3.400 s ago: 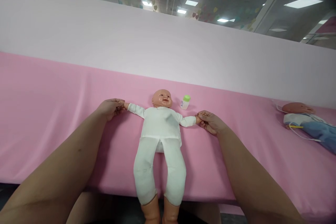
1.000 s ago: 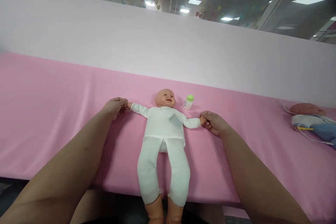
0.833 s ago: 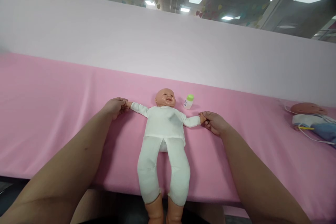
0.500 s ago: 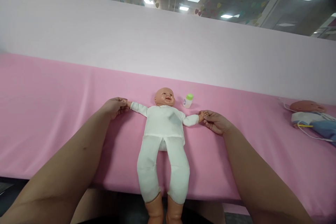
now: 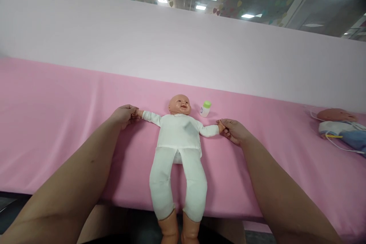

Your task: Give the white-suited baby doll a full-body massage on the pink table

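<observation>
Left hand (image 5: 123,115): closed around the small plastic hand at the end of one arm of the baby doll in a white cloth suit with a bare plastic head (image 5: 177,141). Judged purpose: the grip at the very tip draws that arm out straight, away from the doll's body. The forearm runs up from the lower left, palm down, fingers curled inward on the pink cloth-covered table (image 5: 57,122)

The doll lies face up between the two hands, head pointing away from the person, legs hanging past the near table edge. A small white bottle with a green cap (image 5: 205,108) stands beyond the right hand, near the doll's head and apart from it

Right hand (image 5: 234,131): pinched shut on the doll's other hand, holding that arm outstretched likewise, so the doll lies spread flat. The forearm comes from the lower right, knuckles up, wrist low on the cloth

Well to the right of this hand lies a second doll in blue clothing with a white cord (image 5: 340,129), untouched
</observation>
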Action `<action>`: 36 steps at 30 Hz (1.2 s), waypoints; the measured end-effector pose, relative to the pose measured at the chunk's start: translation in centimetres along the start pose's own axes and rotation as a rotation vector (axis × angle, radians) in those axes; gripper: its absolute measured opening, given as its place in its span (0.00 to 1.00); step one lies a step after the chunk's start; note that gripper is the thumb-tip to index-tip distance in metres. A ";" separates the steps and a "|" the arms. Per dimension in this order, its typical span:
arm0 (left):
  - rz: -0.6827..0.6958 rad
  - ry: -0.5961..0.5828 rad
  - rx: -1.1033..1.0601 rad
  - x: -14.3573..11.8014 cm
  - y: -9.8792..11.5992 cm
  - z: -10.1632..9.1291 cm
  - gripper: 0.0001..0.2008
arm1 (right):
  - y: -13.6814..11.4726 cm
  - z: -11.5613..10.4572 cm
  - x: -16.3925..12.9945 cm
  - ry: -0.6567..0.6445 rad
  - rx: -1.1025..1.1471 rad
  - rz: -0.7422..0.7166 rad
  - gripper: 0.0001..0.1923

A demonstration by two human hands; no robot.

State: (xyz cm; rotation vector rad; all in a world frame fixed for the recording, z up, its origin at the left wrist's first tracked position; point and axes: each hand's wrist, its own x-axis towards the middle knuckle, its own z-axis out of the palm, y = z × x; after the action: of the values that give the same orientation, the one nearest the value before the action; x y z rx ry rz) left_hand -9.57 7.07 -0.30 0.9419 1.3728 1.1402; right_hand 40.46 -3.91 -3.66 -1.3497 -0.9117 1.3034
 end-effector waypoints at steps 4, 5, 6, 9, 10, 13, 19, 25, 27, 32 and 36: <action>-0.022 0.028 0.006 0.3 0.0 0.0 0.07 | -0.1 -0.5 0.0 0.012 0.047 0.027 0.13; -0.026 0.023 0.004 0.4 0.0 0.0 0.08 | -0.1 -0.7 -0.1 -0.027 0.057 0.030 0.14; -0.024 0.012 0.000 0.5 -0.1 -0.1 0.08 | -0.2 -1.0 -0.2 -0.074 0.067 0.034 0.16; 0.000 -0.032 -0.017 0.6 -0.2 -0.3 0.09 | -0.4 -1.7 -0.6 -0.190 0.086 0.040 0.20; 0.004 -0.044 -0.017 0.6 -0.2 -0.4 0.09 | -0.4 -1.9 -0.7 -0.207 0.089 0.034 0.21; 0.004 -0.064 -0.012 0.6 -0.2 -0.6 0.11 | -0.5 -1.9 -0.9 -0.223 0.071 0.008 0.21; 0.014 -0.061 0.027 -0.1 0.1 -0.4 0.08 | -0.6 -1.0 -1.0 -0.205 -0.068 0.008 0.18; 0.015 0.028 0.054 -0.4 0.1 0.2 0.08 | -0.4 -0.3 -1.0 -0.144 -0.100 0.005 0.20; 0.009 0.044 0.060 -0.2 0.1 0.3 0.07 | -0.3 -0.5 -0.8 -0.115 -0.100 0.015 0.21; 0.025 0.023 0.030 0.1 -0.2 0.1 0.08 | 0.2 -1.4 -0.3 -0.141 -0.052 0.052 0.20; 0.044 -0.024 -0.009 0.2 -0.4 -0.2 0.10 | 0.0 -1.9 -0.5 -0.232 -0.015 0.058 0.23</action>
State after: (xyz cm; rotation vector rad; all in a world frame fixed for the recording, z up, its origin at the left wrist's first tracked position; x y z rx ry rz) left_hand -9.75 7.12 -0.68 0.9810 1.3321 1.1636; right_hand 42.25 -4.73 -3.73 -1.2613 -1.0476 1.5235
